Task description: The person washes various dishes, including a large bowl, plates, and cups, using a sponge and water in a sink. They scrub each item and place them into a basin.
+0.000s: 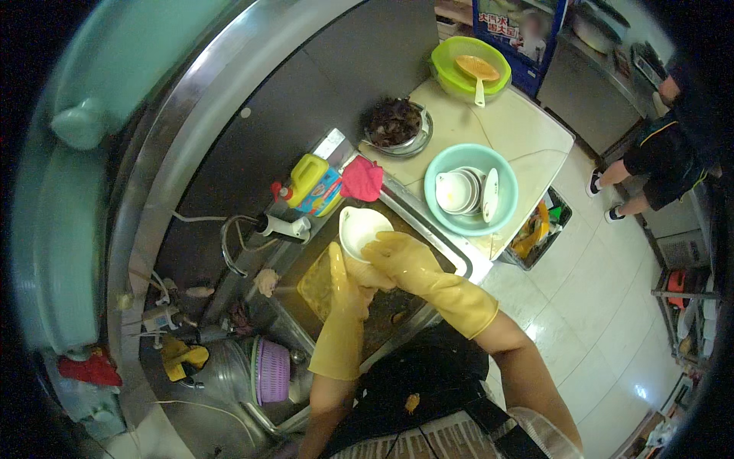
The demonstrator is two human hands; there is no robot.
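Note:
Over a metal sink (421, 226) of murky water, I hold a white bowl (361, 226) with a small lug at its rim. My left hand (344, 287), in a yellow rubber glove, grips the bowl's near-left side, with the thumb upright. The fingers of my right hand (401, 258), gloved likewise, lie over the bowl's near-right rim and partly inside it. Both palms and the bowl's underside are mostly hidden. A yellowish rectangular thing (315, 281) rests in the water left of my hands.
Right of the sink, a turquoise basin (433, 212) holds several white bowls (456, 192). Behind the sink stand a yellow detergent jug (312, 183), a pink cloth (362, 179) and a faucet (287, 228). A bin (530, 252) stands on the floor; a person (671, 155) is at far right.

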